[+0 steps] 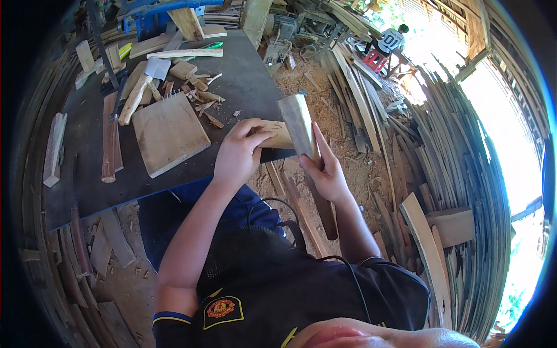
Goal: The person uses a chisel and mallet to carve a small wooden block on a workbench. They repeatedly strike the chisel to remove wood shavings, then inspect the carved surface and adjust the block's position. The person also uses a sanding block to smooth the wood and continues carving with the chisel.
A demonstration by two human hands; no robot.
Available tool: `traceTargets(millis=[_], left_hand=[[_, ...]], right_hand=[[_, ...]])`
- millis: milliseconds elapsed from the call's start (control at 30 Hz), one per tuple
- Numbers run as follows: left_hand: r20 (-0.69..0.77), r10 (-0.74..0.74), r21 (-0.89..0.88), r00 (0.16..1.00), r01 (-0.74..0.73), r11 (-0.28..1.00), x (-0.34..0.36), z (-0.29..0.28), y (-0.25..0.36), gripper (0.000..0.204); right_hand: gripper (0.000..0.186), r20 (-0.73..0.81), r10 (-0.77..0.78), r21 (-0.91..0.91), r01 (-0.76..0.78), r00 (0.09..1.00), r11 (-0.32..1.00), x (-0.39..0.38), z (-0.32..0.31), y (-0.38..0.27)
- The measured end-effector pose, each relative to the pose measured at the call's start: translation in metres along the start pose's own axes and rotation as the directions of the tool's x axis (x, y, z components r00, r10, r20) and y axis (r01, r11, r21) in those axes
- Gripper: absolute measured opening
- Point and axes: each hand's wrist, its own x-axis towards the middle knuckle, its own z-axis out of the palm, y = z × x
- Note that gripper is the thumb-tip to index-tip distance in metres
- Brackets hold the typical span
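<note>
My left hand point(241, 148) is closed around a short, pale piece of wood point(277, 134) at the table's right edge. In my right hand point(331, 177) is a tool with a broad, greyish blade-like upper part point(297, 119) and a long brown handle pointing down toward me. The broad part lies against the right end of the wood, hiding that end. My right thumb and fingers grip the tool where the broad part narrows. Left of my hands, a square wooden board point(171, 136) rests on the dark table point(246, 81).
Wood chips point(203, 95), a hatchet-like tool point(142, 87) and a long brown handle point(109, 145) lie on the table. A blue clamp or vise point(145, 23) stands at the back. Stacked planks point(458, 151) line the right. A person point(391, 40) sits far off on a red stool.
</note>
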Motion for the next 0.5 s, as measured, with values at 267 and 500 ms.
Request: traceTargets(millis=[267, 500], left_hand=[[0.055, 0.022, 0.003, 0.998, -0.022, 1.0, -0.001, -0.004, 0.002, 0.045], [0.034, -0.073, 0.041, 0.997, 0.072, 0.997, 0.0, 0.003, -0.006, 0.071]], right_hand=[[0.083, 0.019, 0.041, -0.008, -0.041, 0.999, 0.999, 0.001, 0.007, 0.0], [0.083, 0.016, 0.045, -0.071, -0.044, 0.999, 0.996, 0.0, 0.005, 0.006]])
